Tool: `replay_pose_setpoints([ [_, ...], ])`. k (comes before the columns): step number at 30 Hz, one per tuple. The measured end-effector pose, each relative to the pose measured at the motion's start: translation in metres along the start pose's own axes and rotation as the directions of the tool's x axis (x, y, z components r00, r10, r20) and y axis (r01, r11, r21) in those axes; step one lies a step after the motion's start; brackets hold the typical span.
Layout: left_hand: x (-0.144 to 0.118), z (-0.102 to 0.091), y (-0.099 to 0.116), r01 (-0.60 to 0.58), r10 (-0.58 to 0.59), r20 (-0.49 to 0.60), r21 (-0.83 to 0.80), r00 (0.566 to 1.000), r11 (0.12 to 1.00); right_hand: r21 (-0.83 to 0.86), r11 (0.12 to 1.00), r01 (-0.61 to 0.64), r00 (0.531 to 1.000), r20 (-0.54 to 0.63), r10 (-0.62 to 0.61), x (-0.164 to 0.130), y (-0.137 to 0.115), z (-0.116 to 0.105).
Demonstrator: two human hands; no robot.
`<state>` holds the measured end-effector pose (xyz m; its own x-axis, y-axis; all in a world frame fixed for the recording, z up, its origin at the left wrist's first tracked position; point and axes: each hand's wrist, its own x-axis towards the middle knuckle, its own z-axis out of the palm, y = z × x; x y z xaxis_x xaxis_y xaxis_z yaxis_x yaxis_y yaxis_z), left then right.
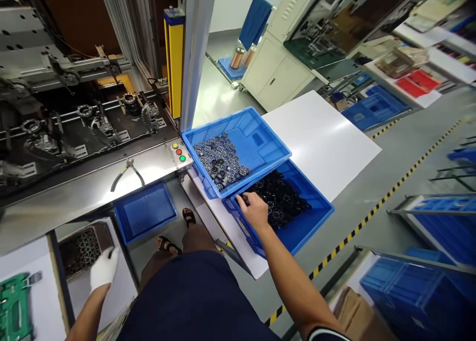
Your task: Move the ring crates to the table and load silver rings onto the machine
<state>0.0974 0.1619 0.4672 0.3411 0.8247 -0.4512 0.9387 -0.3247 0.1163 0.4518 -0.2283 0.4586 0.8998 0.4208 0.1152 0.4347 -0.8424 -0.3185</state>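
My right hand [255, 210], bare, is over the left rim of the lower blue bin [316, 217], with thumb and fingers curled together. Something dark shows at its fingertips, too small to name. Inside that bin lies a heap of black round parts [278, 202]. Above and overlapping it sits another blue bin [260, 138] with small ring-shaped metal and black parts [223, 162] at its left end. My left hand [104, 269], in a white glove, is closed beside a brown box [103, 234] of star-shaped metal parts [85, 248]. A dark spot shows at its fingertips; I cannot make it out.
Pliers [128, 172] lie on the metal ledge near a panel of coloured buttons [179, 152]. A machine with fixtures [96, 120] stands behind, beside a yellow post [174, 68]. A blue tray [147, 212] is low down; a green tool case [17, 306] is at left.
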Motion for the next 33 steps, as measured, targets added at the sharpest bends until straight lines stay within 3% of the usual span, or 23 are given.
replay_pose_setpoints([
  [2, 0.021, -0.035, 0.028, -0.027, 0.029, -0.224, 0.012, 0.974, 1.0, 0.023, 0.999, -0.035, 0.999, 0.027, 0.034, 0.038, -0.005, -0.015],
  [4, 0.047, -0.068, 0.068, -0.114, 0.126, -0.469, 0.055, 0.874, 0.992, 0.034, 0.998, -0.049, 0.992, 0.116, 0.045, 0.089, -0.006, -0.016],
  [5, 0.061, -0.082, 0.088, -0.137, 0.158, -0.518, 0.079, 0.841, 0.987, 0.03, 0.998, -0.046, 0.985, 0.167, 0.041, 0.117, -0.005, -0.009],
  [6, 0.076, -0.094, 0.108, -0.145, 0.178, -0.49, 0.104, 0.853, 0.984, 0.021, 0.999, -0.039, 0.974, 0.225, 0.033, 0.145, -0.003, 0.001],
  [8, 0.102, -0.108, 0.139, -0.147, 0.194, -0.341, 0.16, 0.92, 0.976, 0.005, 1.0, -0.019, 0.935, 0.355, 0.016, 0.194, 0.001, 0.03],
  [10, 0.123, -0.111, 0.157, -0.13, 0.17, -0.196, 0.201, 0.966, 0.971, -0.01, 1.0, 0.003, 0.874, 0.486, 0.002, 0.231, 0.005, 0.062],
  [12, 0.136, -0.107, 0.164, -0.088, 0.124, -0.145, 0.229, 0.982, 0.969, -0.023, 1.0, 0.022, 0.815, 0.579, -0.004, 0.253, 0.009, 0.088],
  [16, 0.141, -0.1, 0.158, 0.002, 0.04, -0.137, 0.293, 0.99, 0.956, -0.042, 0.998, 0.037, 0.729, 0.684, 0.002, 0.27, 0.019, 0.116],
  [21, 0.141, -0.11, 0.131, 0.186, -0.125, -0.182, 0.373, 0.975, 0.909, -0.031, 0.999, 0.014, 0.667, 0.745, 0.013, 0.273, 0.028, 0.124],
  [25, 0.137, -0.12, 0.11, 0.389, -0.326, -0.241, 0.296, 0.914, 0.872, 0.0, 0.999, -0.033, 0.662, 0.749, 0.022, 0.272, 0.031, 0.127],
  [27, 0.126, -0.122, 0.114, 0.419, -0.344, -0.355, 0.159, 0.869, 0.894, 0.016, 0.998, -0.063, 0.665, 0.747, 0.03, 0.271, 0.033, 0.124],
  [30, 0.099, -0.116, 0.152, 0.217, -0.184, -0.55, -0.007, 0.815, 0.976, 0.054, 0.992, -0.111, 0.704, 0.709, 0.04, 0.267, 0.029, 0.108],
  [32, 0.076, -0.105, 0.196, 0.003, -0.028, -0.536, -0.048, 0.844, 0.999, 0.12, 0.985, -0.124, 0.758, 0.652, 0.016, 0.262, 0.014, 0.086],
  [33, 0.064, -0.099, 0.222, -0.119, 0.062, -0.457, -0.097, 0.887, 0.988, 0.162, 0.98, -0.119, 0.782, 0.623, -0.008, 0.257, 0.001, 0.073],
])
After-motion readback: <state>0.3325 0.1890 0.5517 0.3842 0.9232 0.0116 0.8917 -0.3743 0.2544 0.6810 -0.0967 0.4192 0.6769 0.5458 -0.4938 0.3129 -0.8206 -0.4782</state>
